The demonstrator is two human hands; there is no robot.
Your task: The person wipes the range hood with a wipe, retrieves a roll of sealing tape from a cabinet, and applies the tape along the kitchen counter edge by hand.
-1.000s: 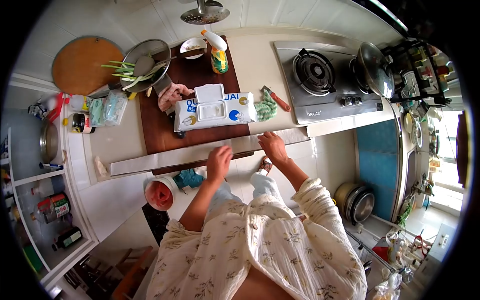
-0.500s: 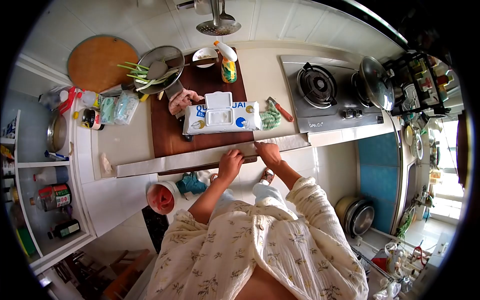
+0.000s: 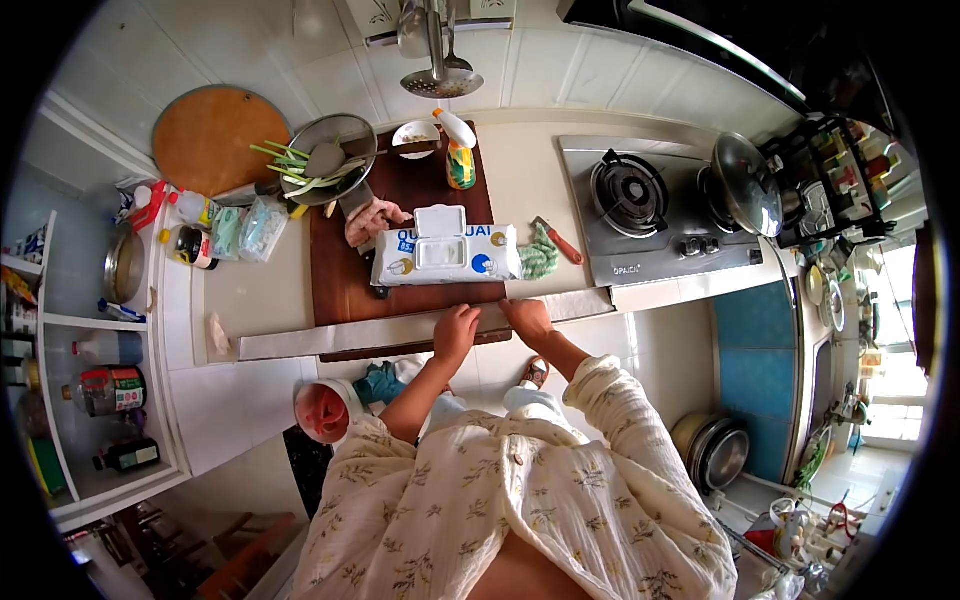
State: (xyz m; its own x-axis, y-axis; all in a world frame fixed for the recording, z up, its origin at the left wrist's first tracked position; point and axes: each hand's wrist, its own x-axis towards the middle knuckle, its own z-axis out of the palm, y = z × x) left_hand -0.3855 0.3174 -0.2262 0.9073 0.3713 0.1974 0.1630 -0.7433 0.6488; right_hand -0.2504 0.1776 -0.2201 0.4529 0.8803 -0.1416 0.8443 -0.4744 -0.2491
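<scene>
A long whitish strip (image 3: pixel 300 343) lies along the counter's front edge, across the dark wooden board (image 3: pixel 340 290). My left hand (image 3: pixel 456 333) has its fingers closed on the strip near its middle. Just to the right, my right hand (image 3: pixel 527 318) grips the same strip, with its fingertips bent over the upper edge. Behind the hands sits a white pack of wipes (image 3: pixel 500 262) with its lid raised. A green-and-white cloth (image 3: pixel 540 255) and a red-handled tool (image 3: pixel 567 245) are right of the pack.
A gas stove (image 3: pixel 650 255) is at the right. At the back stand a spray bottle (image 3: pixel 460 165), a white bowl (image 3: pixel 415 135) and a strainer with green stalks (image 3: pixel 290 165). A bin with a red liner (image 3: pixel 322 412) is below the counter.
The left hand has come up from below onto the strip, and the right hand has shifted left along it. The view has tilted, so the counter sits lower in the frame.
</scene>
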